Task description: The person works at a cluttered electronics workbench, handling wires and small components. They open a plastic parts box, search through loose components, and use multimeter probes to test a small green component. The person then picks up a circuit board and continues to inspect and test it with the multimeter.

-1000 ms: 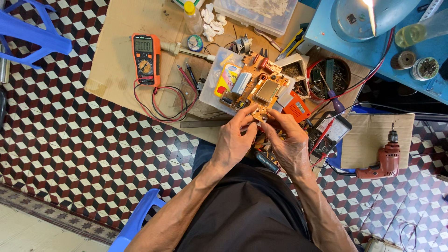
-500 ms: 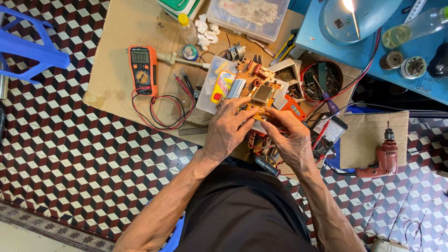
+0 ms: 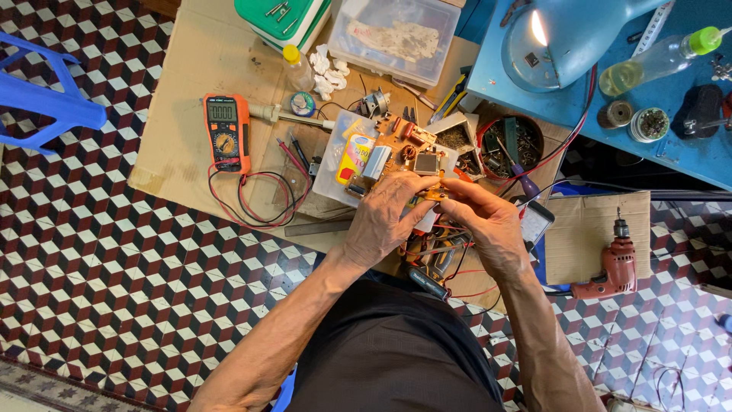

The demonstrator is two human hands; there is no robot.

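Both hands, left hand & right hand, have shifted up-frame; fingers stay pinched on orange-brown circuit board w/ components.

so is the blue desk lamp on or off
On. The bulb glows bright white inside the shade of the blue desk lamp, which stands on the blue table and faces the cluttered work area.

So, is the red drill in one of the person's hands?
No, the red drill lies on the tiled floor, apart from both hands.
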